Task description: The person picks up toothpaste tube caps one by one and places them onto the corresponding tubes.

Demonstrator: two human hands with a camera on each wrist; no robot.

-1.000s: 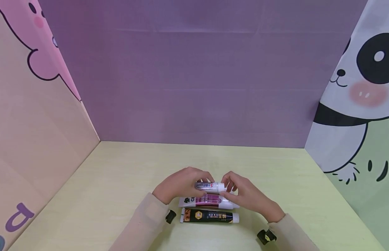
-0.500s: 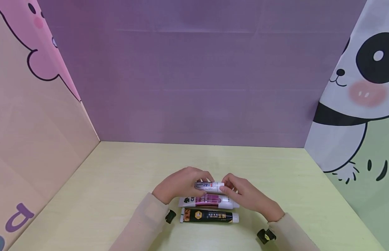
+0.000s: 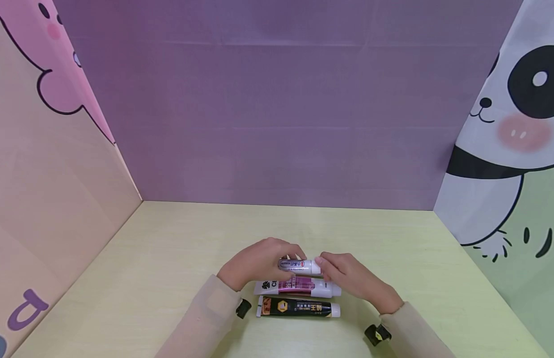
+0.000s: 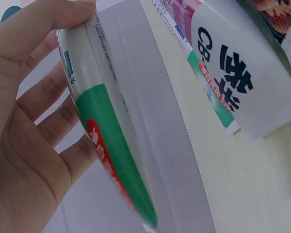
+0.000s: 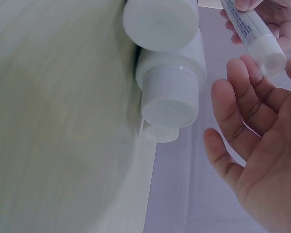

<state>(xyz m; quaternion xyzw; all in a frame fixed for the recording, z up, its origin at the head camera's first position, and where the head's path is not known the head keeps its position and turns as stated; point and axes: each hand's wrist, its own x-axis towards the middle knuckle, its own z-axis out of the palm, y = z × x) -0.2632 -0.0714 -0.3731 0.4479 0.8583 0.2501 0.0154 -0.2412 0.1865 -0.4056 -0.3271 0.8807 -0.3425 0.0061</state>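
Observation:
My left hand (image 3: pixel 257 263) holds a small white toothpaste tube (image 3: pixel 295 266) lengthwise, thumb in front and fingers behind. In the left wrist view its flat end is green with a red label. The white cap (image 5: pixel 268 57) points right, and my right hand (image 3: pixel 358 279) pinches it with thumb and fingertips. Just in front of the held tube lies a white and magenta toothpaste tube (image 3: pixel 299 287). Nearer to me is a black toothpaste tube (image 3: pixel 299 308) with a white cap. Another green-ended tube (image 4: pixel 214 92) lies beyond the magenta one, hidden from the head view by the held tube.
The pale wooden table (image 3: pixel 192 238) meets a purple back panel (image 3: pixel 277 109). Side panels stand left and right, the right one printed with a panda (image 3: pixel 505 124). A dark wrist strap (image 3: pixel 243 308) is on each sleeve.
My right hand has gone from loosely spread fingers near the cap to a pinch, and its thumb has moved up over the cap. My left hand and the lying tubes stay put.

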